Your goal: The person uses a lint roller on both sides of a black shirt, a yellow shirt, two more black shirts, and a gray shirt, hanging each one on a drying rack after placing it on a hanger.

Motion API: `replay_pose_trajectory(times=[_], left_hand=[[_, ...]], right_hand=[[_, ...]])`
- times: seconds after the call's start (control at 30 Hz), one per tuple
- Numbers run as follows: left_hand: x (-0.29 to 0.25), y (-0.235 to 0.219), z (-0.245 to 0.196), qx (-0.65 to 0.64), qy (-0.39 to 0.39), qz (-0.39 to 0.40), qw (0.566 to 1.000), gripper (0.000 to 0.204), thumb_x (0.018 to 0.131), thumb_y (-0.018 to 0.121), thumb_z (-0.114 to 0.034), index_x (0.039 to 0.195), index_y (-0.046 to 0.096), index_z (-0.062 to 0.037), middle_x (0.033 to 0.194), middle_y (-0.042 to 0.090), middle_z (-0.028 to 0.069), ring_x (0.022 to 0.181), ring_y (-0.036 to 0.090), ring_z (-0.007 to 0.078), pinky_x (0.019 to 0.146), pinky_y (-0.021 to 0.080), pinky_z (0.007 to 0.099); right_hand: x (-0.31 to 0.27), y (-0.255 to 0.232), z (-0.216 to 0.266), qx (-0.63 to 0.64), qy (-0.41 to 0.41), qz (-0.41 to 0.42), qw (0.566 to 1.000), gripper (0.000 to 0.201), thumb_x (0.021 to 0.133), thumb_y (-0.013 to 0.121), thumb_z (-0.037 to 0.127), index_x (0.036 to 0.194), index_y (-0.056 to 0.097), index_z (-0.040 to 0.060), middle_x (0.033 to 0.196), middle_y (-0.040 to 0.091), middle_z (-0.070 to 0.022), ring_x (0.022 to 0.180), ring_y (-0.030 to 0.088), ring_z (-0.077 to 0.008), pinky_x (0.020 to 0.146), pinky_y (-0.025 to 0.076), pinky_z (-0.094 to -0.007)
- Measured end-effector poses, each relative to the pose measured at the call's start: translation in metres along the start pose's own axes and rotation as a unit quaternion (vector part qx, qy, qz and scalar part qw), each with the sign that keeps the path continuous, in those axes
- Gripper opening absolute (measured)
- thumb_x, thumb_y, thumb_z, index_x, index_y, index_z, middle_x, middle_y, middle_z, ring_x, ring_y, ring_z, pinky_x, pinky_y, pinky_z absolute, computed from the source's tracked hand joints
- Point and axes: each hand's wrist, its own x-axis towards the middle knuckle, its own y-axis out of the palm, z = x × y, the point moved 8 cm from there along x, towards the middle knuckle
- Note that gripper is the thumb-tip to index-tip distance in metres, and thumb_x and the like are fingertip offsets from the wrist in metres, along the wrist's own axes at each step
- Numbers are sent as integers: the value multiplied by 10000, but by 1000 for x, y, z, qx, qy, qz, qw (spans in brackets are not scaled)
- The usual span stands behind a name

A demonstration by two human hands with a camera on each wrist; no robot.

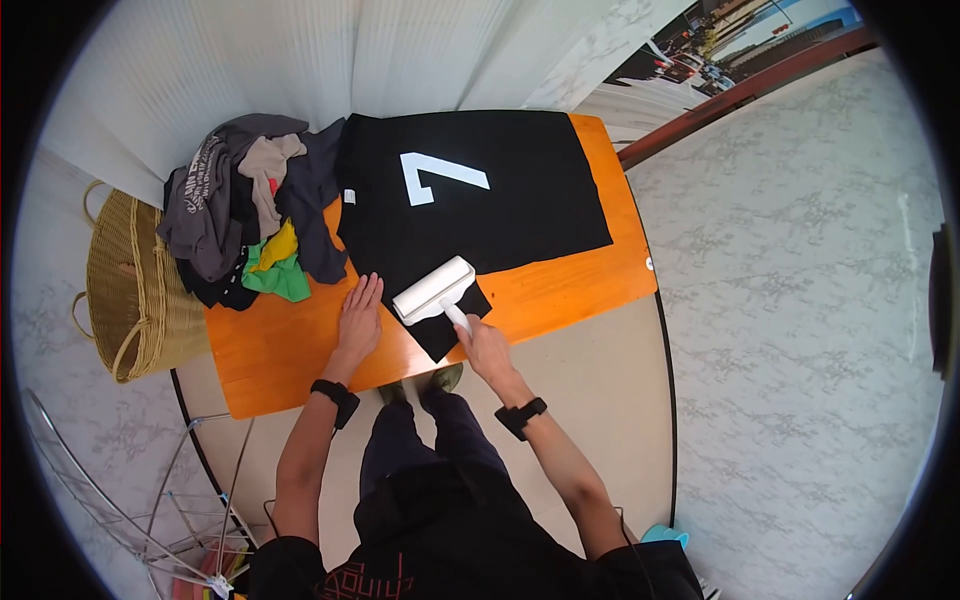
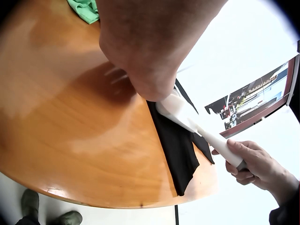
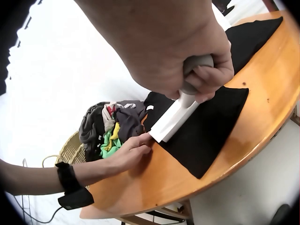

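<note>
A black T-shirt [image 1: 530,185] with a white 7 on its front lies spread on the wooden table, its collar end toward the left and one sleeve toward the person. In my right hand [image 1: 487,352] is the handle of a white lint roller [image 1: 434,289], fingers curled round it. The roller's head lies over the sleeve, as the right wrist view also shows with the lint roller [image 3: 174,119] on the black cloth. My left hand [image 1: 360,318] rests on the table beside the shirt's edge, fingers extended, its fingertips close to the roller's left end.
A heap of crumpled clothes [image 1: 215,200] in grey, black, green and yellow lies on the table's left end. Beside it stands a woven basket [image 1: 125,290]. A wire rack [image 1: 165,500] is at the lower left. The wooden table [image 1: 280,355] has a rounded front edge.
</note>
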Motion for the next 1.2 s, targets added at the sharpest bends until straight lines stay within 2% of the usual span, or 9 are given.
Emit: replay_pose_trajectory(times=[0.27,0.43,0.53,0.63,0.67,0.77,1.0,1.07,1.2], left_hand=[[-1,0,-1,-14,2,-7,1000,678,843,496,-17,1497,316,-21,1575,290,134,1468,234,305,1197,199,435],[0,1,-11,-29,-8,14,999,664,873,508,-60,1502,301,-19,1593,252,135,1483,201,306,1203,175,450],[-5,-13,-28,-8,-35,-100,994,626,904,540,-121,1478,324,4,1531,333,177,1426,296,347,1159,254,460],[-8,-13,-18,-10,-209,-196,958,603,918,618,-313,1351,408,52,1146,483,249,1122,507,402,889,439,494],[-2,-8,-23,-4,-206,-199,958,603,918,618,-313,1351,408,52,1146,483,249,1122,507,402,889,439,494],[-4,11,-13,-2,-386,-221,896,616,887,678,-402,1212,451,71,1101,496,263,936,584,451,749,495,498],[-1,25,6,-13,-522,-217,825,651,850,730,-379,1196,438,88,997,582,280,951,612,462,798,502,478],[0,24,5,-58,-598,-197,775,613,831,752,-344,1170,496,98,962,638,286,931,642,454,823,510,443],[-6,39,16,-139,-607,-197,757,537,820,766,-292,1124,568,104,1002,671,268,912,672,404,841,516,401]], right_hand=[[-106,-19,-65,-4,54,27,998,307,951,582,314,1019,615,17,765,634,-285,759,620,-481,669,487,-554],[-148,-79,-130,61,154,-95,982,393,906,652,387,891,636,-6,689,623,-262,647,635,-429,612,493,-490],[-124,-130,-198,-9,211,-176,962,444,898,659,405,853,619,-35,671,612,-263,642,638,-399,591,484,-462],[-78,-179,-264,-26,217,-265,939,457,899,649,408,846,598,-43,690,620,-263,667,643,-410,587,483,-473],[-61,-190,-285,-38,199,-302,932,460,905,635,418,850,592,-37,698,625,-259,672,642,-419,591,483,-483],[-9,-210,-347,-43,219,-312,924,468,919,597,437,880,583,-29,728,639,-259,697,643,-438,616,487,-501],[82,-207,-432,-41,182,-329,926,427,956,557,401,904,574,-22,737,630,-245,697,620,-434,650,485,-505],[94,-209,-436,6,184,-300,936,384,950,577,353,933,570,-30,824,623,-251,794,603,-427,719,479,-501],[100,-216,-449,-29,149,-312,938,370,887,670,275,1050,534,-28,1056,578,-233,1035,528,-408,868,422,-505]])
